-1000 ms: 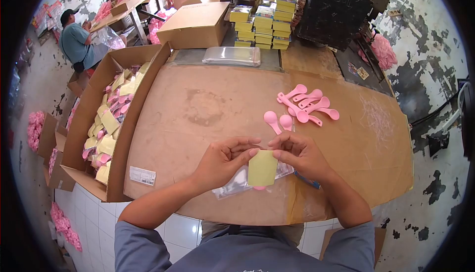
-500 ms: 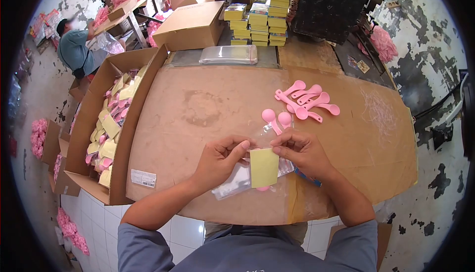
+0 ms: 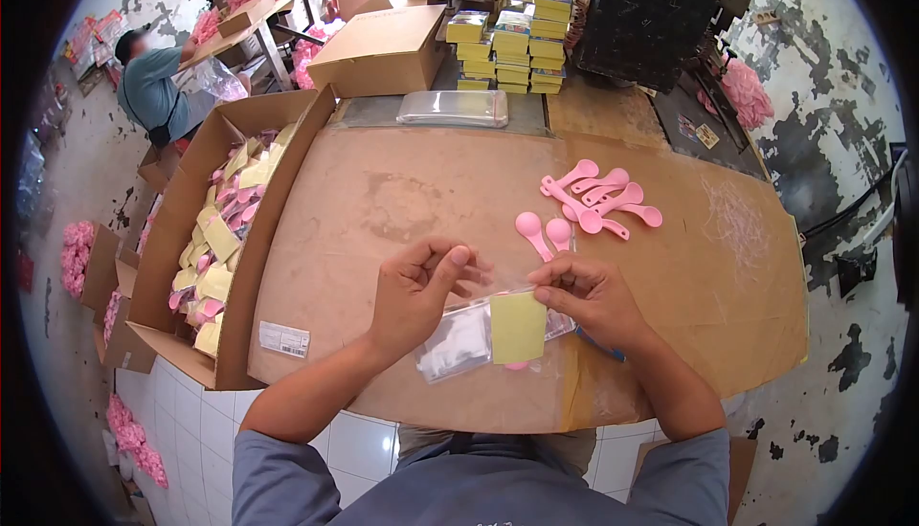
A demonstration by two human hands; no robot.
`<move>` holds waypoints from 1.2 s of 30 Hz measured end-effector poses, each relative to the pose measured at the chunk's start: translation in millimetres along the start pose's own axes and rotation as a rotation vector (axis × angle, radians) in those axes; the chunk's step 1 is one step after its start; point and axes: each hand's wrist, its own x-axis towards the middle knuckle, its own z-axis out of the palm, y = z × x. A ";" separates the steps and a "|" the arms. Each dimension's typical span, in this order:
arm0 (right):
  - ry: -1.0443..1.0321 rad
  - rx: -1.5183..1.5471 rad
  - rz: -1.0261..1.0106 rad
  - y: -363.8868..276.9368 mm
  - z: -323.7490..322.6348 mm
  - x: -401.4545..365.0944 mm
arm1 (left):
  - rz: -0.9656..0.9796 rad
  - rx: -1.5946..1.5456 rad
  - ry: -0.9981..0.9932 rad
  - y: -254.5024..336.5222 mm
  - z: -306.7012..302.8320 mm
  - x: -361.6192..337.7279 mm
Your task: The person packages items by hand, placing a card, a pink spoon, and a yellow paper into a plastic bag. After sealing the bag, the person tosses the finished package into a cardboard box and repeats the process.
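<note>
We see that the card (image 3: 518,329) is pale yellow, and the plastic bags (image 3: 459,342) are clear. The spoons (image 3: 591,221) are of plain pink. Our counter (image 3: 325,268) is brown, with a darker stain (image 3: 397,202) and whitish scratches (image 3: 732,229). The closed carton (image 3: 378,52) is light brown. The stacks (image 3: 511,45) show yellow sides. We find the sleeves (image 3: 282,478) grey-blue, and the floor (image 3: 359,445) white, with a pattern of thin lines.

The card (image 3: 518,329) hides all but a pink thing's (image 3: 517,366) lower edge. Left of the card, the left hand (image 3: 416,287) is partly blurred; farther left, we cannot read the label (image 3: 284,339). Right of the card, the right arm (image 3: 670,373) partly hides a blue thing (image 3: 605,348).
</note>
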 end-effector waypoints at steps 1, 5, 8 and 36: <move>0.006 0.015 -0.001 -0.1 0.0 -0.3 | 0.029 -0.031 -0.014 -0.7 5.2 0.7; 0.018 -0.010 -0.042 1.2 -1.4 0.8 | -0.044 0.087 -0.236 -2.3 12.0 -1.7; 0.017 -0.032 -0.055 2.3 -4.8 1.2 | -0.137 0.104 -0.235 -9.8 6.8 -2.5; -0.060 -0.094 -0.046 -1.3 -2.3 -1.2 | -0.045 -0.019 -0.033 -4.7 6.1 0.5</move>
